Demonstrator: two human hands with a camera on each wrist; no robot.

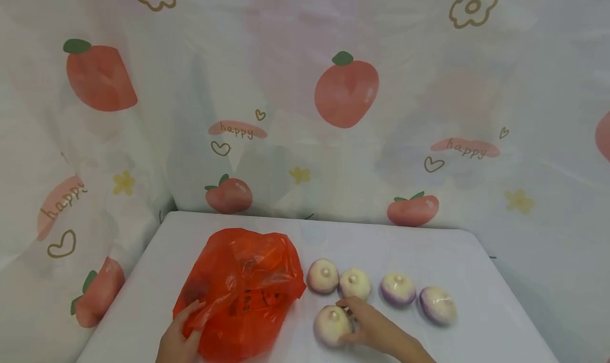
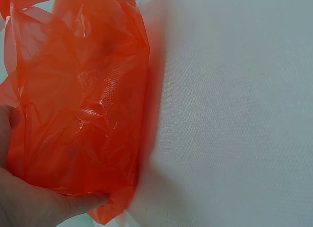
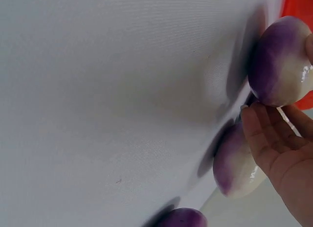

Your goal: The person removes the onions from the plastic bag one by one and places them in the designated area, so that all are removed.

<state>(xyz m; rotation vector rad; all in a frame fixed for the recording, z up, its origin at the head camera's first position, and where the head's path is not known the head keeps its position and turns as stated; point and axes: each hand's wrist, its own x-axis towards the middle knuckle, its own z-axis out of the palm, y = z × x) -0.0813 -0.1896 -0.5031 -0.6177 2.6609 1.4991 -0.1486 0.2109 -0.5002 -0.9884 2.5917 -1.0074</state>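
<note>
My left hand (image 1: 180, 334) grips the near left edge of a red plastic bag (image 1: 248, 278), its thumb pressed along the film in the left wrist view. The bag lies puffed up on the table, with dark print on its side. My right hand (image 1: 374, 323) holds a white and purple turnip (image 1: 332, 326) between thumb and fingers, just right of the bag. In the right wrist view, this turnip (image 3: 276, 63) shows a glossy purple underside close over the table. Right behind it sit two more turnips, one left (image 1: 323, 275) and one right (image 1: 355, 284).
Further right on the white table (image 1: 481, 310) lie another upright turnip (image 1: 397, 289) and one tipped on its side (image 1: 437, 306). A pale cloth (image 1: 286, 77) printed with red fruit hangs behind the table and along its left side.
</note>
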